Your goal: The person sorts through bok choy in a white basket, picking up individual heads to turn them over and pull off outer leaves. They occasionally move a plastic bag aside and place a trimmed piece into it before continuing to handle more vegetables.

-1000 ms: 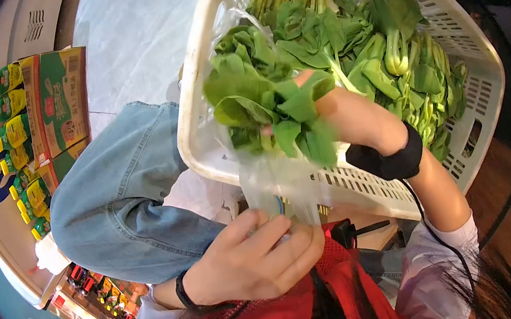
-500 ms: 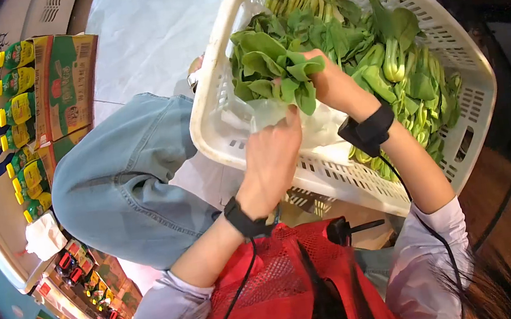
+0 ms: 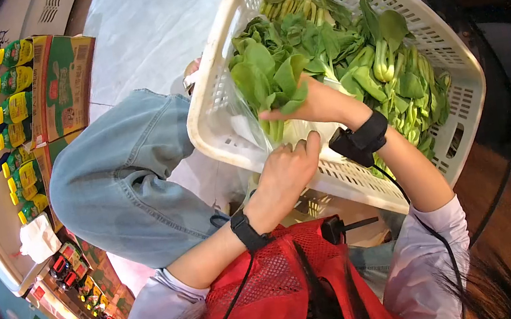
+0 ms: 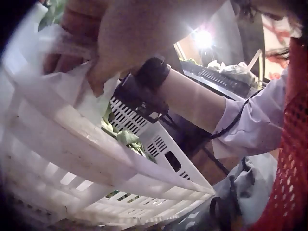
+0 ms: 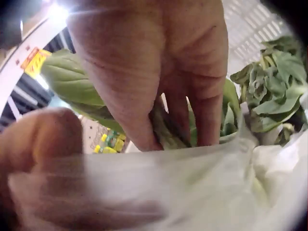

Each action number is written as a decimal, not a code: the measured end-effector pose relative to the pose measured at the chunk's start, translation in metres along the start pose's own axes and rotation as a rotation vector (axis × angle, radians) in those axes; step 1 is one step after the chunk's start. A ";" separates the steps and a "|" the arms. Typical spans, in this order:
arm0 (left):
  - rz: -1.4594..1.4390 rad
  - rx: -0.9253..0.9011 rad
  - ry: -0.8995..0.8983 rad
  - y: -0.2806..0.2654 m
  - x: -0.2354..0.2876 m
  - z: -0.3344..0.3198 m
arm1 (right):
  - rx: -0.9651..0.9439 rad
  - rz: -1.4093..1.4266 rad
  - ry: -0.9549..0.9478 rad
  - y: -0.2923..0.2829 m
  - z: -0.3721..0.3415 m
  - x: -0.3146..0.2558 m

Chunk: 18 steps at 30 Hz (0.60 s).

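My right hand holds a bunch of leafy bok choy over the near left corner of the white basket, stalks pointing down. In the right wrist view, the stalks run between the thumb and fingers of my right hand, just behind the edge of a clear plastic bag. My left hand, its fingers curled, grips the edge of that bag at the basket's near rim. The left wrist view shows the bag bunched by the hands, partly blurred.
More bok choy fills the far and right parts of the white slatted basket. A bent knee in jeans is left of it. Farther left, green-and-yellow bottles stand beside a carton. Cables run from both wrists.
My left hand has come up from near the lap to the basket's rim, bringing the bag edge along. The bunch in my right hand has tipped, its stalks now down by the bag.
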<state>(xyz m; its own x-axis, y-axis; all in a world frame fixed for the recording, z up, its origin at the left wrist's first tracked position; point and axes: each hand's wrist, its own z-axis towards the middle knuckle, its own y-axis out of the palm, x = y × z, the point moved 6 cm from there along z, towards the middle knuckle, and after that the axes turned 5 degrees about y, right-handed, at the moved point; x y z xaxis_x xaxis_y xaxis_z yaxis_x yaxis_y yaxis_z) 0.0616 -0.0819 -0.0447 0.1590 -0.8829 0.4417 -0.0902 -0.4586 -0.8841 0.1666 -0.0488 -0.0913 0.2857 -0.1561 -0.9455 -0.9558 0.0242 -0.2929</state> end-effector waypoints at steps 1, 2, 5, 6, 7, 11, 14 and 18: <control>0.006 -0.011 -0.005 -0.001 0.001 0.000 | -0.071 -0.019 0.076 0.012 0.003 0.020; 0.011 -0.022 -0.006 -0.002 0.002 0.001 | -0.140 -0.039 0.153 0.030 0.006 0.048; 0.095 -0.039 0.008 -0.009 0.003 0.001 | -0.114 -0.126 0.171 0.029 0.010 0.039; 0.121 -0.023 0.005 -0.011 0.002 0.001 | -0.121 -0.054 0.203 0.028 0.015 0.041; 0.148 -0.007 -0.002 -0.013 0.000 0.002 | -0.131 0.019 0.232 0.026 0.022 0.030; 0.231 0.112 0.083 -0.016 0.001 0.006 | -0.119 0.243 0.113 0.046 0.014 0.015; 0.180 0.122 0.103 -0.011 0.000 0.004 | -0.224 0.264 0.165 0.059 0.020 0.048; 0.188 0.137 0.108 -0.016 -0.002 0.004 | -0.137 0.209 0.151 0.075 0.023 0.074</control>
<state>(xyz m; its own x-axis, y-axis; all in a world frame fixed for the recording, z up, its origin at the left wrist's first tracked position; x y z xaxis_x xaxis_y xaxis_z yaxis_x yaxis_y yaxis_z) 0.0666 -0.0725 -0.0319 0.0454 -0.9605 0.2745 0.0267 -0.2735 -0.9615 0.1172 -0.0363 -0.1868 0.0784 -0.3074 -0.9484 -0.9962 -0.0605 -0.0627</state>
